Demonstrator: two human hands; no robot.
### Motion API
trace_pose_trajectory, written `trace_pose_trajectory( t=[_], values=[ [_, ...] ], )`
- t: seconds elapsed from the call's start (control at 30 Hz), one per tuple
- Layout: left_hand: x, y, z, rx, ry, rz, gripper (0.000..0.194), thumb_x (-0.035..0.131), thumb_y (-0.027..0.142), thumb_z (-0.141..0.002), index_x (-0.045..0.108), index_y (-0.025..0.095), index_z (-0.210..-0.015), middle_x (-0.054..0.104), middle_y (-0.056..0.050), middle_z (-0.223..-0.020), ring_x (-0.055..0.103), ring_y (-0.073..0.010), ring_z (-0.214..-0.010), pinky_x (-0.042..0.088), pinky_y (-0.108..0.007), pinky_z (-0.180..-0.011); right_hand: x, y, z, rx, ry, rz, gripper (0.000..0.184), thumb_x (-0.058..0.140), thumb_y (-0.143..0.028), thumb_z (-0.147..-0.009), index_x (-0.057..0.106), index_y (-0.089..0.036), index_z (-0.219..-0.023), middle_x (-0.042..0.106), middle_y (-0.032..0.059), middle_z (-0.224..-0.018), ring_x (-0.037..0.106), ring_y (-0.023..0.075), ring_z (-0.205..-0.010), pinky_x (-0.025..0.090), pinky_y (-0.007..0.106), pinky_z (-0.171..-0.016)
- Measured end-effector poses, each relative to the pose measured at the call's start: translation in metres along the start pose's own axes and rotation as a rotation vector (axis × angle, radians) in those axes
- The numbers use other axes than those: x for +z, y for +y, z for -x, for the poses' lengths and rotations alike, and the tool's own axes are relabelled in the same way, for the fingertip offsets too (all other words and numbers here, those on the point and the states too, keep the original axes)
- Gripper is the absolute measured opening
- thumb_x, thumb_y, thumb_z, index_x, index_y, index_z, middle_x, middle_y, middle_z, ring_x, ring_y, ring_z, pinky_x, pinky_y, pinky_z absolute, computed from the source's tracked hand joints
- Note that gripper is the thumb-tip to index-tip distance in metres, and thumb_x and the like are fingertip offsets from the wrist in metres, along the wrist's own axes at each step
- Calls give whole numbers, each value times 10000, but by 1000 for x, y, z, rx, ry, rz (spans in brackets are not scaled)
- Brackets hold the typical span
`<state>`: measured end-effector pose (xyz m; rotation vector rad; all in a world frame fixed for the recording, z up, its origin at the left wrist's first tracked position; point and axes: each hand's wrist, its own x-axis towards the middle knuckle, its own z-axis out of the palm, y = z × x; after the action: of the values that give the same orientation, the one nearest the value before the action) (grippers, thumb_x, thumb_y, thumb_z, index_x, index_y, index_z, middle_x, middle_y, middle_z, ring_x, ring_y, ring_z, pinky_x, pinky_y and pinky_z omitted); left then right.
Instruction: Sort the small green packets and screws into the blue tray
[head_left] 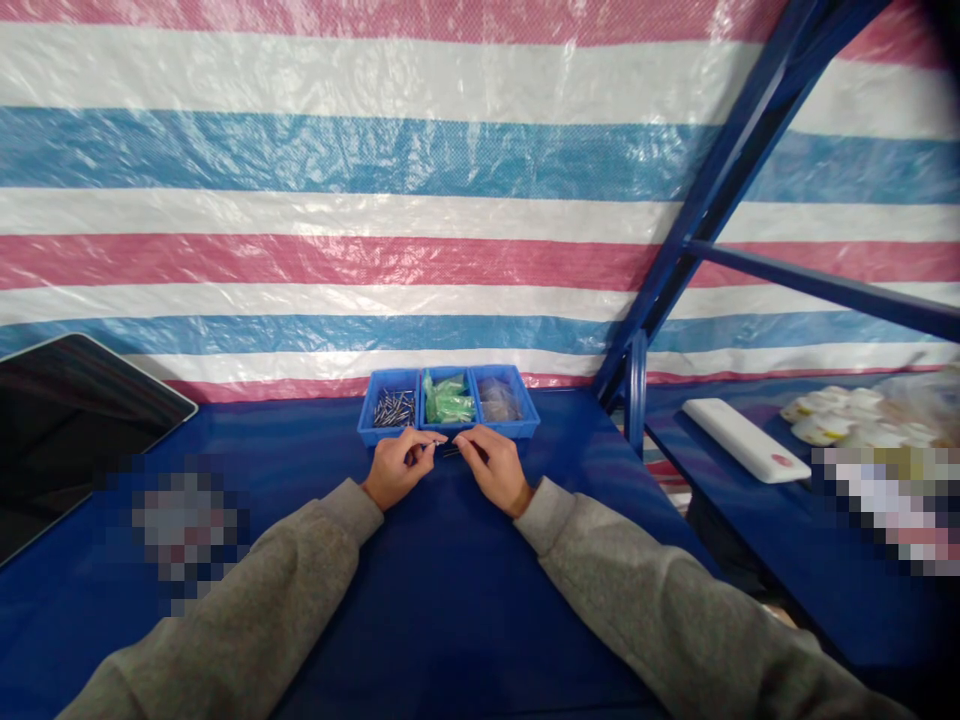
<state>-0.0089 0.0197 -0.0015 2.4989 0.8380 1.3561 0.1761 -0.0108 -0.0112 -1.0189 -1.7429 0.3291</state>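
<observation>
Nearly fingertip to fingertip, the left hand [397,468] pinches a small metal piece [435,443] between thumb and forefinger, while the right hand [491,465] has its fingertips drawn together close by; whether it grips anything is too small to tell. So slight a hold looks easy to lose: a slip of the thumb could drop the piece, and the smooth-looking bench [450,600] might let it roll off.

Just beyond the fingers sits a blue three-part tray [525,428]. Its left section carries loose metal pieces [394,408], lying in a jumble, so a careless pick could bring up two or prick a finger. The middle section holds green plastic bags [450,400], the right one clear plastic bags [499,400]; thin film like that could cling together or snag on a sleeve. A knuckle knocking the near wall might shift the tray.
</observation>
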Motion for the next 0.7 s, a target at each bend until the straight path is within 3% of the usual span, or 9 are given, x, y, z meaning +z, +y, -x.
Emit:
trace_pose_trajectory(
  t=[0.4, 0.6, 0.7],
  values=[
    [1, -4, 0, -2, -25, -46, 139, 524, 220, -868, 637, 156, -918, 688, -12, -737, 545, -62, -489, 450, -176, -510, 1, 0, 0, 7, 3, 5, 277, 416, -308, -932, 651, -192, -845, 654, 58, -789, 605, 174, -744, 460, 283, -716],
    [2, -7, -2, 96, -81, -32, 212, 482, 195, -900, 631, 162, -1048, 689, -68, -965, 646, -145, -847, 521, -264, -783, 0, 0, 1, 19, 38, 13, 277, 407, -300, -934, 647, -190, -849, 655, 56, -792, 608, 175, -749, 457, 281, -724],
    [2, -9, -2, 109, -87, -20, 228, 451, 178, -913, 641, 164, -1039, 684, -67, -971, 640, -150, -889, 520, -276, -816, 0, -1, 1, 28, 50, 14, 277, 400, -301, -934, 642, -191, -857, 657, 58, -802, 609, 179, -759, 455, 284, -733]
  ],
)
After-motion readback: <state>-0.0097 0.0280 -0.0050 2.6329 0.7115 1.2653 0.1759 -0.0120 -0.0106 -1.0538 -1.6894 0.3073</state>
